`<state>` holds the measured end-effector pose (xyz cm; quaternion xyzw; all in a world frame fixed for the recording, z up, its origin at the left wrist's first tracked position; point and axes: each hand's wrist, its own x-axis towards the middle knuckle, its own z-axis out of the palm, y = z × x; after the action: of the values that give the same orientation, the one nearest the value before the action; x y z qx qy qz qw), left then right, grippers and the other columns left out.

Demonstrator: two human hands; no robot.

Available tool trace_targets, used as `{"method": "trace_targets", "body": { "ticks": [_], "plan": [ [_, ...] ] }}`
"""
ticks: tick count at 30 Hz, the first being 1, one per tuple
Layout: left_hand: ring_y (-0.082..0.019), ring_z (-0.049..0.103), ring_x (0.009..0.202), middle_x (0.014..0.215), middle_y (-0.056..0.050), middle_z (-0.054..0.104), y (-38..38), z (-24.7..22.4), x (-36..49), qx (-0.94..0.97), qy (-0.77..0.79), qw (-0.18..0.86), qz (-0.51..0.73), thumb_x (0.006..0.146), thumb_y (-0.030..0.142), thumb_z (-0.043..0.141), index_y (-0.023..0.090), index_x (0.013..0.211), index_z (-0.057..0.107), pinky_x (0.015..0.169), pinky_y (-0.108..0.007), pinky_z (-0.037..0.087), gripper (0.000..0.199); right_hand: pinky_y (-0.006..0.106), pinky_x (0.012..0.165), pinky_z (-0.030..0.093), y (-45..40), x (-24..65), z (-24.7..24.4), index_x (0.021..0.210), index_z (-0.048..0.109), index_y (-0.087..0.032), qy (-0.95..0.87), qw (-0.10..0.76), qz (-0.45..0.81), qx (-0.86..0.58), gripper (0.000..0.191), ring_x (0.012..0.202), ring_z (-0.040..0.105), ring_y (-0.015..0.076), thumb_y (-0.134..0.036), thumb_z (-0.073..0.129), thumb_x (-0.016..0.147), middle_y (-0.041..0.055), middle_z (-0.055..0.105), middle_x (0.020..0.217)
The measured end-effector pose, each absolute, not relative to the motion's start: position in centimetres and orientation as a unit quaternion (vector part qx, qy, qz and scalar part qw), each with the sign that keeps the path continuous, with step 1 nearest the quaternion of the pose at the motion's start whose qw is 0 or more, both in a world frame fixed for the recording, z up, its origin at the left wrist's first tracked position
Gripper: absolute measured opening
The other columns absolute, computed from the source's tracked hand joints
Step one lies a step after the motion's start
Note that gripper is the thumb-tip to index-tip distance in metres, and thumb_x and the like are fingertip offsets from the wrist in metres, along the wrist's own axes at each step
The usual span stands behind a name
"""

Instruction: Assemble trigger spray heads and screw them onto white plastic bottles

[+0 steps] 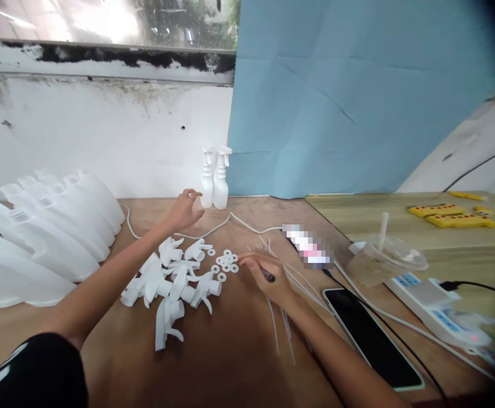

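Two white spray bottles (220, 184) with trigger heads stand upright against the wall. My left hand (186, 211) is beside the left one, fingers apart and curved, holding nothing. My right hand (270, 276) has its fingers closed around a dark pen-like object (268, 276), beside a small cluster of white ring washers (227, 261). Loose white trigger heads (179, 277) lie in a pile between my forearms. Thin clear tubes (290, 334) lie partly under my right hand and forearm.
Several white bottles (64, 226) without heads stand at the left. To the right are a lit, pixelated device (309, 247), a dark phone (370, 334), a plastic cup (383, 260) with a straw, a power strip (438, 309) with cables, and yellow pieces (462, 220).
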<state>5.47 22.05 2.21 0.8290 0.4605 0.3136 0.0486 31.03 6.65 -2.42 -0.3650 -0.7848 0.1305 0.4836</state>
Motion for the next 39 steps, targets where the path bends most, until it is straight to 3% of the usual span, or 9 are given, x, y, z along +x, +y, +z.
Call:
{"method": "trace_targets", "body": {
  "ticks": [4, 8, 12, 19, 26, 32, 35, 37, 39],
  "plan": [
    [-0.041, 0.031, 0.133, 0.147, -0.024, 0.021, 28.1, 3.9, 9.1, 0.794, 0.509, 0.038, 0.332, 0.075, 0.02, 0.064, 0.016, 0.148, 0.027, 0.102, -0.054, 0.035, 0.082, 0.034, 0.078, 0.051, 6.5, 30.8, -2.5, 0.082, 0.066, -0.017, -0.801, 0.474, 0.098, -0.352, 0.024, 0.082, 0.069, 0.0187, -0.021, 0.047, 0.095, 0.008, 0.074, 0.087],
    [-0.048, 0.031, 0.131, 0.154, -0.021, 0.009, 30.3, 6.3, 11.3, 0.774, 0.539, 0.024, 0.33, 0.075, 0.02, 0.063, 0.028, 0.149, 0.026, 0.091, -0.06, 0.039, 0.083, 0.034, 0.075, 0.051, 6.4, 30.6, -2.3, 0.085, 0.067, -0.017, -0.804, 0.469, 0.089, -0.356, 0.024, 0.081, 0.069, 0.0189, -0.022, 0.046, 0.095, 0.0078, 0.074, 0.083],
    [-0.049, 0.032, 0.129, 0.157, -0.019, 0.006, 31.2, 7.7, 12.2, 0.759, 0.549, 0.017, 0.35, 0.076, 0.027, 0.064, 0.03, 0.148, 0.028, 0.089, -0.064, 0.038, 0.081, 0.034, 0.075, 0.051, 6.3, 30.5, -2.1, 0.081, 0.067, -0.017, -0.808, 0.464, 0.088, -0.352, 0.026, 0.079, 0.069, 0.019, -0.022, 0.046, 0.095, 0.0077, 0.073, 0.079],
    [-0.036, 0.034, 0.133, 0.145, -0.023, 0.026, 31.9, 8.2, 10.8, 0.733, 0.497, 0.03, 0.463, 0.08, 0.02, 0.06, 0.01, 0.136, 0.037, 0.108, -0.05, 0.031, 0.061, 0.029, 0.07, 0.051, 6.3, 30.5, -2.6, 0.086, 0.067, -0.018, -0.798, 0.466, 0.108, -0.366, 0.026, 0.073, 0.068, 0.0171, -0.025, 0.044, 0.096, 0.0067, 0.071, 0.078],
    [-0.028, 0.044, 0.12, 0.127, -0.015, 0.039, 26.8, 10.9, 7.6, 0.654, 0.422, 0.024, 0.627, 0.079, 0.018, 0.066, 0.018, 0.121, 0.038, 0.104, -0.043, 0.038, 0.05, 0.026, 0.062, 0.046, 6.1, 30.4, -2.5, 0.086, 0.067, -0.019, -0.733, 0.501, 0.203, -0.414, 0.03, 0.058, 0.055, 0.0132, -0.035, 0.045, 0.097, -0.0003, 0.056, 0.06],
    [-0.02, 0.057, 0.093, 0.102, -0.004, 0.052, 13.6, 12.4, 9.1, 0.624, 0.355, 0.306, 0.625, 0.077, 0.02, 0.066, 0.023, 0.119, 0.042, 0.076, -0.03, 0.051, 0.049, 0.02, 0.042, 0.035, 5.1, 28.3, 0.2, 0.102, 0.063, -0.019, -0.555, 0.544, 0.52, -0.355, 0.04, 0.045, 0.038, 0.0084, -0.055, 0.057, 0.087, -0.0051, 0.044, 0.057],
    [-0.017, 0.058, 0.08, 0.092, -0.002, 0.056, 6.8, 11.5, 10.3, 0.603, 0.312, 0.494, 0.544, 0.074, 0.024, 0.071, 0.023, 0.12, 0.046, 0.064, -0.025, 0.049, 0.052, 0.021, 0.047, 0.045, 3.5, 26.9, 2.3, 0.112, 0.061, -0.02, -0.549, 0.524, 0.574, -0.308, 0.059, 0.056, 0.052, 0.011, -0.063, 0.069, 0.072, 0.0007, 0.059, 0.074],
    [-0.02, 0.06, 0.086, 0.097, -0.004, 0.06, 3.3, 10.7, 10.5, 0.615, 0.304, 0.545, 0.481, 0.079, 0.026, 0.069, 0.025, 0.129, 0.044, 0.072, -0.03, 0.051, 0.056, 0.029, 0.062, 0.055, 2.0, 26.3, 3.3, 0.114, 0.062, -0.021, -0.56, 0.504, 0.579, -0.31, 0.063, 0.072, 0.063, 0.0187, -0.062, 0.074, 0.067, 0.0055, 0.067, 0.087],
    [-0.027, 0.058, 0.105, 0.114, -0.008, 0.059, 0.9, 9.9, 10.0, 0.638, 0.318, 0.536, 0.453, 0.081, 0.027, 0.068, 0.028, 0.136, 0.045, 0.088, -0.037, 0.05, 0.059, 0.035, 0.07, 0.058, 0.5, 26.3, 3.7, 0.109, 0.066, -0.022, -0.562, 0.48, 0.579, -0.344, 0.049, 0.081, 0.066, 0.0231, -0.056, 0.072, 0.073, 0.0071, 0.07, 0.091]
  ]
}}
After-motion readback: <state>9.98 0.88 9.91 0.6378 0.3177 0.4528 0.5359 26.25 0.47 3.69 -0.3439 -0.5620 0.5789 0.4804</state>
